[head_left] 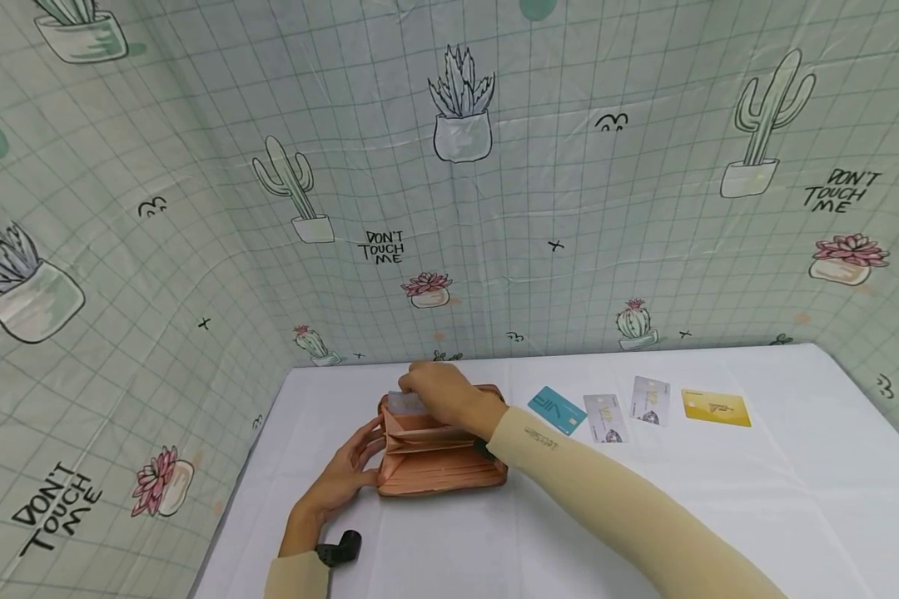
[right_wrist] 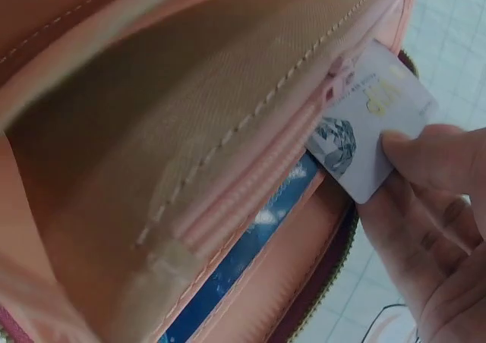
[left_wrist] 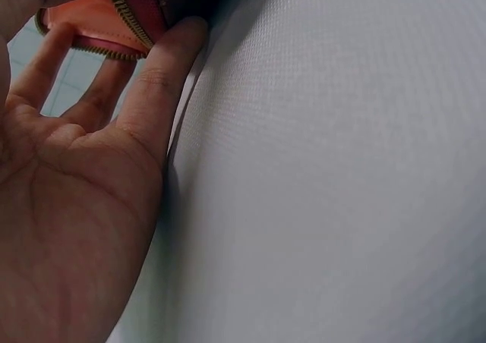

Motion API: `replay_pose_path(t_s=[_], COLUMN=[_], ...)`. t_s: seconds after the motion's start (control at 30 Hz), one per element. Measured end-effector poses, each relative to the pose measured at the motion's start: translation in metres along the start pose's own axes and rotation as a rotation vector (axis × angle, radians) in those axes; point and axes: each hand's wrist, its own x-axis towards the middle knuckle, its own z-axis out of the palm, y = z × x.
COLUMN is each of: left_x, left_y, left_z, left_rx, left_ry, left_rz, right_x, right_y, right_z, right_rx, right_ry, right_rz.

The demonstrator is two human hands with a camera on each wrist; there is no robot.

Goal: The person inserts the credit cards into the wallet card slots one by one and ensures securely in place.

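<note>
A salmon-pink zip-around wallet (head_left: 444,476) lies unzipped and spread on the white table, its folds and slots facing up. My left hand (head_left: 340,478) holds its left side, the thumb at the near corner and the fingers farther back along the edge. At the wallet's far half, my right hand (head_left: 449,395) pinches a silver VIP card (right_wrist: 372,123) between thumb and fingers. Part of this card sits behind the zipped inner pocket (right_wrist: 262,191) in the right wrist view. Beside it, a blue card (right_wrist: 247,263) shows in a slot.
To the right of the wallet lie a teal VIP card (head_left: 558,410), a silver card (head_left: 605,418), a second silver card (head_left: 651,401) and a gold card (head_left: 716,408). A curtain (head_left: 524,200) printed with cacti hangs behind and left of the table (head_left: 719,507).
</note>
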Motion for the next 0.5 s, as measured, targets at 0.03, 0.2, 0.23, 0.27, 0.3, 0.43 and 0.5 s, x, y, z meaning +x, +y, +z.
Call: replay_pose_path(t_s=[0.03, 0.2, 0.23, 0.27, 0.3, 0.43, 0.5], left_x=[0.0001, 0.0005, 0.0004, 0.0004, 0.0004, 0.0003, 0.0004], left_y=[-0.0003, -0.0005, -0.0003, -0.0002, -0.0001, -0.0006, -0.0012], left_z=[-0.0001, 0.0, 0.0, 0.0, 0.0, -0.0003, -0.0004], left_rx=[0.003, 0.008, 0.011, 0.013, 0.013, 0.012, 0.006], left_ry=[-0.001, -0.005, -0.002, 0.0, 0.003, 0.002, -0.003], left_rz=[0.0, 0.0, -0.002, -0.006, -0.007, -0.008, -0.003], right_x=[0.0003, 0.0013, 0.0016, 0.002, 0.0026, 0.005, 0.0056], right_y=[0.0007, 0.0048, 0.0054, 0.006, 0.0065, 0.0075, 0.0078], right_z=[-0.0004, -0.002, -0.0021, -0.002, -0.0017, 0.0001, 0.0008], right_rx=[0.0, 0.032, 0.038, 0.045, 0.047, 0.064, 0.072], right_ry=[-0.004, -0.021, -0.026, -0.033, -0.039, -0.069, -0.08], right_rz=[-0.004, -0.026, -0.031, -0.033, -0.034, -0.034, -0.026])
